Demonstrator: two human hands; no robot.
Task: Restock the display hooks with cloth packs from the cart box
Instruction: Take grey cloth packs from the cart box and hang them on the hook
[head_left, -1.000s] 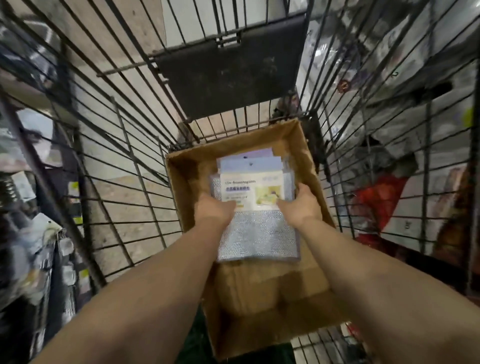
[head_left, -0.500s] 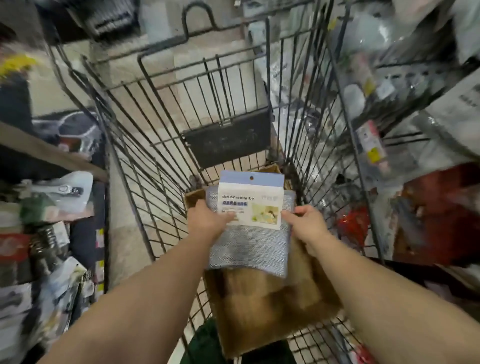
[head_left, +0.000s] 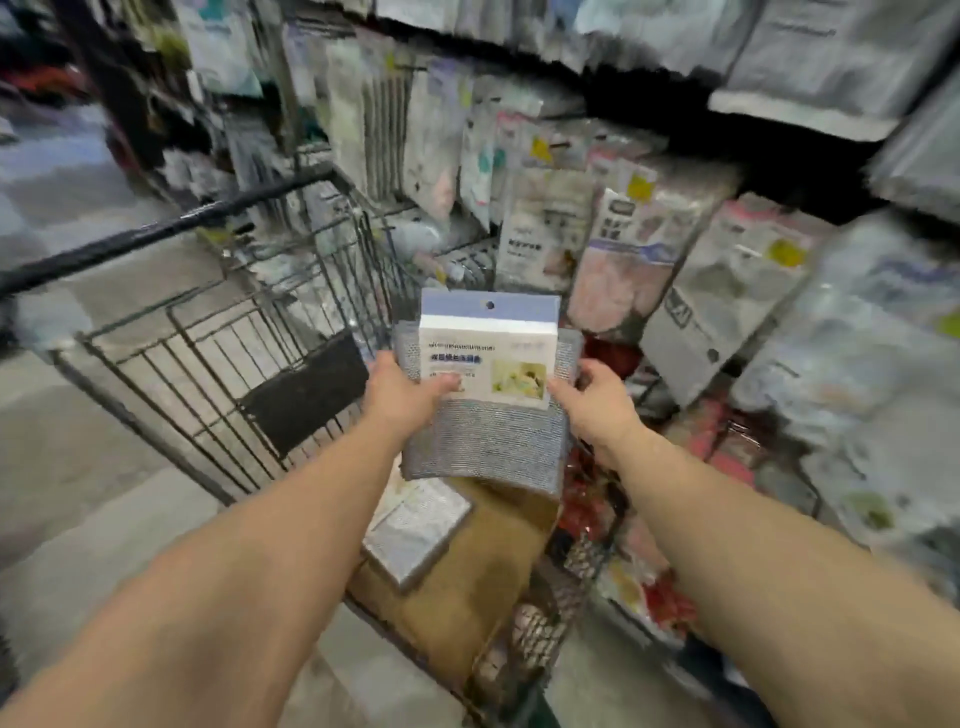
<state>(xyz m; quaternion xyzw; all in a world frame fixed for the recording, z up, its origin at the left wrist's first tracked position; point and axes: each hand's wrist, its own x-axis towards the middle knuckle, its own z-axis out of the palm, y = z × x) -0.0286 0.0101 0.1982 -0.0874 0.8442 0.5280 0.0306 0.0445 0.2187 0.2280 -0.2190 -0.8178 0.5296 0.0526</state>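
I hold a stack of cloth packs (head_left: 485, 395) up in front of the display (head_left: 613, 244), above the cart (head_left: 218, 332). My left hand (head_left: 400, 400) grips the stack's left edge, thumb across the card label; my right hand (head_left: 597, 405) pinches the right edge, fingers curled behind. The card's hang hole faces up. I judge the pickup done and the hanging not yet begun: no pack in my hands is on a hook. More packs (head_left: 415, 530) lie in the box (head_left: 467, 587) below, so several trips look left. The shelves are blurred, and I cannot tell which hook is free.
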